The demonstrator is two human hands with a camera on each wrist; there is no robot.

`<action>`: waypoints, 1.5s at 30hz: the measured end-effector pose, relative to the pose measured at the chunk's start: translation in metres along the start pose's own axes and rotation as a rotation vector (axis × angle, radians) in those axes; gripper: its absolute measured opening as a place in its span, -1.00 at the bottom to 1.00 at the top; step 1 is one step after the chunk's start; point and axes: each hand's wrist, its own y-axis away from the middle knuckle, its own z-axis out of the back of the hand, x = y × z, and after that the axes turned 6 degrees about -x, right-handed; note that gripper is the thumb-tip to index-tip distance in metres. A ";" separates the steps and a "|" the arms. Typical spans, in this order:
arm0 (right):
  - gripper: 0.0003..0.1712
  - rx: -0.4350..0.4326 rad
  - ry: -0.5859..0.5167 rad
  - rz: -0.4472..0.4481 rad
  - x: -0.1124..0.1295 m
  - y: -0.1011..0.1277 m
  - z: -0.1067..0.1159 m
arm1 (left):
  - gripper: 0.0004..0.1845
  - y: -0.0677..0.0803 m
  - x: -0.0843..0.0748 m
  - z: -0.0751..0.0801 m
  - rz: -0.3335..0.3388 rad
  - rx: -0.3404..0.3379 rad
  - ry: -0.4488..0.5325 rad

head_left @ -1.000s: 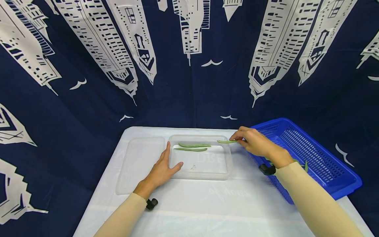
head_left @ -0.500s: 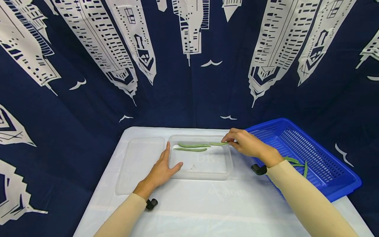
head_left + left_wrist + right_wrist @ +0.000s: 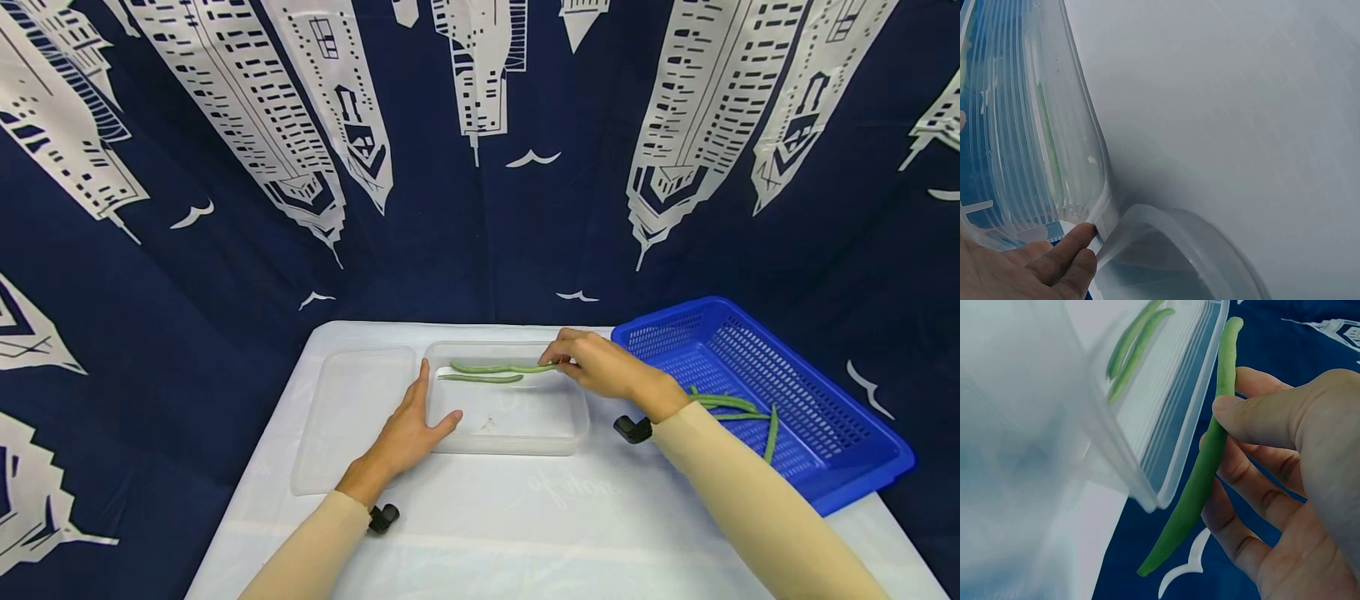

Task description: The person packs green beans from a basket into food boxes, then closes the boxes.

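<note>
My right hand pinches a green bean between thumb and fingers, over the right back part of a clear plastic container. Two more green beans lie inside the container towards its back. In the head view the held bean's left end overlaps one of them. At the container's left side, my left hand has its fingers extended and its thumb spread over the front left corner. The left wrist view has the left fingertips at the container's edge.
A blue perforated basket stands at the right, with several green beans in it. Left of the container lies a translucent lid. A white cloth covers the table, and a navy patterned curtain hangs behind.
My right hand has moved left with the green bean, from beside the basket to over the container. More of the basket's beans show. My left hand has stayed in place.
</note>
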 end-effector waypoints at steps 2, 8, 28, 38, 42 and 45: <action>-0.66 0.008 -0.010 0.001 0.002 -0.004 -0.004 | 0.26 0.000 0.000 0.000 0.001 -0.001 0.002; -0.67 0.050 -0.032 -0.007 0.007 -0.016 -0.017 | 0.26 0.000 0.000 0.001 -0.001 -0.004 0.008; -0.72 0.189 -0.073 0.015 0.020 -0.060 -0.057 | 0.26 -0.001 0.001 0.001 -0.012 0.003 -0.005; -0.71 0.269 -0.062 -0.005 0.027 -0.080 -0.073 | 0.27 -0.002 0.002 0.001 -0.011 0.003 0.009; -0.70 0.285 -0.056 -0.004 0.027 -0.085 -0.079 | 0.26 -0.002 0.002 0.001 -0.012 0.001 0.016; -0.72 0.292 -0.048 -0.010 0.027 -0.087 -0.085 | 0.26 -0.001 0.001 0.000 -0.010 0.001 0.018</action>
